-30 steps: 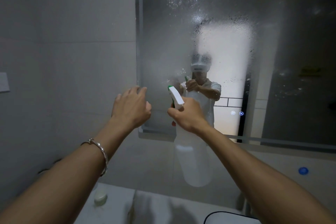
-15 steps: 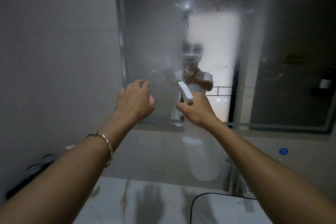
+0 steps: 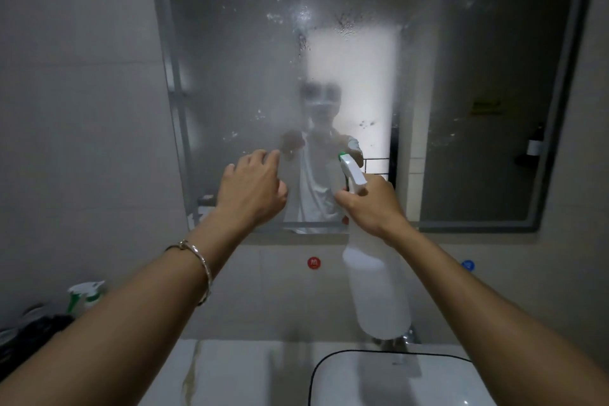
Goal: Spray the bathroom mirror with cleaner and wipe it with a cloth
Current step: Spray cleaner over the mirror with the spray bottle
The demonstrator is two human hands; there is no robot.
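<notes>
Mirror (image 3: 362, 43) is mistier than a second ago: film now covers the lower middle and the reflection is blurred. Right hand (image 3: 369, 204) grips the bottle (image 3: 375, 287) by its neck, nozzle aimed at the glass. Left hand (image 3: 252, 189) is raised near the glass, fingers loosely bent, empty. No cloth in view. Judgement: spraying well along, wiping not begun.

No word reads clearly to us. On the pale tiled wall (image 3: 263, 290) below the grey-framed mirror (image 3: 230, 76) we see a small round red sticker (image 3: 314, 263) with a blurred white character and a small round blue sticker (image 3: 468, 265) with a white symbol. Reflected in the glass is a yellowish sign (image 3: 487, 106) — illegible.
</notes>
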